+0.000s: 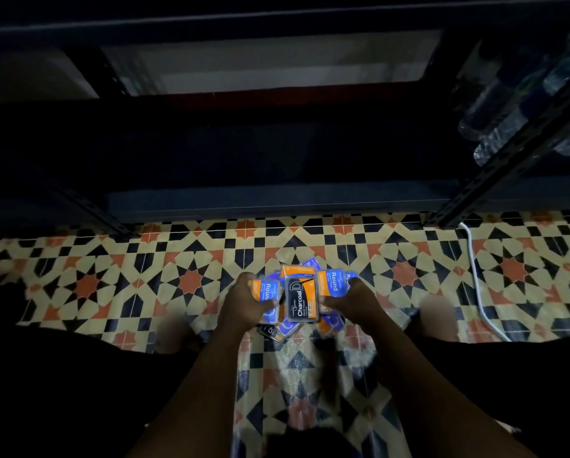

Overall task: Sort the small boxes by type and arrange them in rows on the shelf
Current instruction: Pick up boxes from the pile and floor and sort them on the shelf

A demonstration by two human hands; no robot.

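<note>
A pile of small boxes lies on the patterned floor in front of the dark shelf. On top sits a black and orange "Charcoal" box. Blue and orange "Round" boxes flank it, one on the left and one on the right. My left hand grips the left side of the pile, fingers curled around the boxes. From the other side my right hand grips the pile the same way. More boxes poke out beneath the hands.
The shelf's lower board is dark and its contents cannot be made out. Plastic water bottles lie on the neighbouring rack at right. A white cable runs across the tiled floor. My knees frame the pile on both sides.
</note>
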